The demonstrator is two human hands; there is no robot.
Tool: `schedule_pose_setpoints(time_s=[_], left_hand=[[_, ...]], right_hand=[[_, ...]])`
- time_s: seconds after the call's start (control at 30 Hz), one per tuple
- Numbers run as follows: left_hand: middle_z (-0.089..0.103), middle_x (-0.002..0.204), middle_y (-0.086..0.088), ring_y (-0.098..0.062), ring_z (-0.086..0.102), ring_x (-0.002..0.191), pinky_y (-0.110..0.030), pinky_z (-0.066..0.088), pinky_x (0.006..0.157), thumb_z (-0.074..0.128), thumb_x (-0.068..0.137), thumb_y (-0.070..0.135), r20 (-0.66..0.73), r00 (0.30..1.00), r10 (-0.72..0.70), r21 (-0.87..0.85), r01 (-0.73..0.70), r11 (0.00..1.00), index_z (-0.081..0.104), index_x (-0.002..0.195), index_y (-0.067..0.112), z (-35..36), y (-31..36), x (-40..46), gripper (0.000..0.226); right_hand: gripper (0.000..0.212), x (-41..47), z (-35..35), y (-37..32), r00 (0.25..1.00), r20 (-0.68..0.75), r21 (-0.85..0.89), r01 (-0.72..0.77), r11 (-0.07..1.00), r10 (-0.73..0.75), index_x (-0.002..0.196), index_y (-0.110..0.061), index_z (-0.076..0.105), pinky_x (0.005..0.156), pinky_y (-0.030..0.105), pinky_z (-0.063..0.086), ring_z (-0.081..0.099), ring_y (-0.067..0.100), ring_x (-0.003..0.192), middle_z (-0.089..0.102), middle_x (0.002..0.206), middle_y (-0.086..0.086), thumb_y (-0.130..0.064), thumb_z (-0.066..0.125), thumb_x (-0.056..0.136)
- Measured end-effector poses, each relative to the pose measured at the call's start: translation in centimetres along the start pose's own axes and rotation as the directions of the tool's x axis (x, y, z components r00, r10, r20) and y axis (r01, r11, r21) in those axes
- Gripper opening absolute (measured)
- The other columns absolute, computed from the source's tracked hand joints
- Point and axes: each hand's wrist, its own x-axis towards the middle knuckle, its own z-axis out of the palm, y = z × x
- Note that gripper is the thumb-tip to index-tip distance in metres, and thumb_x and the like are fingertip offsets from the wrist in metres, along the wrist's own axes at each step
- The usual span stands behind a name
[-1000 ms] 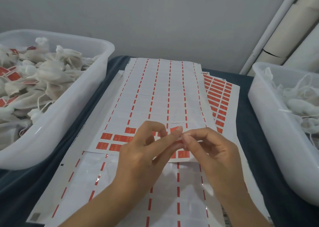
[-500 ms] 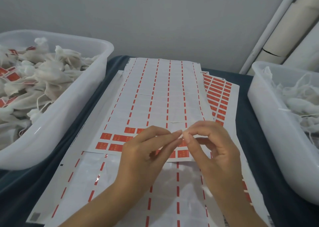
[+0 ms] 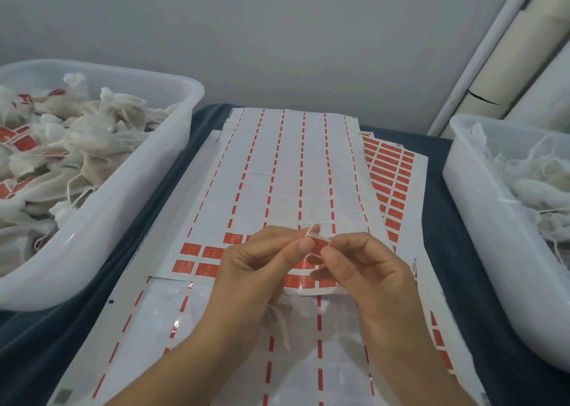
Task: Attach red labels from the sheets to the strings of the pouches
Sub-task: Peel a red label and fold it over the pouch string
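Both bins point(image 3: 101, 220) cut off by frame edges; pouch point(image 3: 279, 319) mostly hidden.

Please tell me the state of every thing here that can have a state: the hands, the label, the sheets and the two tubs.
left hand: pinches the red label.
right hand: pinches the same label.
red label: off the sheet, partly folded.
top sheet: mostly stripped, few labels left.
sheet beneath: full of labels where visible.
left tub: filled with labelled pouches.
right tub: holds pouches, no labels visible.
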Motion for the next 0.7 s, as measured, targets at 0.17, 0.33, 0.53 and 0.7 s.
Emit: schedule_pose_setpoints(time_s=[0.17,0.33,0.53,0.7], left_hand=[[0.071,0.079,0.004,-0.008,0.066,0.080,-0.011,0.048,0.056,0.068,0.056,0.041,0.038,0.999,0.020,0.015,-0.020,1.000,0.077,0.071,0.029,-0.1,-0.3,0.0,0.021],[0.069,0.076,0.007,-0.006,0.064,0.077,-0.012,0.047,0.055,0.068,0.056,0.043,0.030,0.999,0.022,0.053,-0.023,0.998,0.077,0.071,0.031,-0.2,-0.6,0.1,0.022],[0.071,0.077,0.005,-0.005,0.066,0.075,-0.009,0.047,0.058,0.068,0.057,0.043,-0.006,1.000,0.004,0.064,-0.004,0.998,0.077,0.068,0.027,-0.2,-1.0,0.2,0.022],[0.068,0.070,0.006,-0.001,0.061,0.059,-0.010,0.044,0.048,0.065,0.060,0.044,-0.106,0.994,-0.028,0.103,0.039,0.994,0.074,0.068,0.026,0.5,-0.5,0.1,0.022]], right_hand=[[0.021,0.0,0.0,-0.2,0.999,0.014,-0.004,0.045,0.999,-0.045,0.077,-0.020,0.067,0.059,0.015,0.053,0.071,0.016,0.068,0.073,0.074,-0.007,-0.032,0.065,0.060],[0.009,-0.1,-0.1,0.0,0.996,0.012,-0.010,0.091,0.996,-0.091,0.071,-0.023,0.069,0.059,0.013,0.053,0.071,0.014,0.067,0.073,0.072,-0.008,-0.027,0.064,0.064],[0.009,-0.5,0.4,0.6,0.981,-0.005,-0.093,0.191,0.977,-0.192,0.078,-0.021,0.068,0.060,0.011,0.052,0.070,0.009,0.066,0.073,0.073,-0.010,-0.022,0.063,0.071],[0.019,-0.1,0.2,1.1,0.988,0.004,-0.113,0.157,0.981,-0.157,0.090,-0.024,0.067,0.063,0.011,0.052,0.070,0.008,0.075,0.072,0.082,-0.013,-0.029,0.062,0.073]])
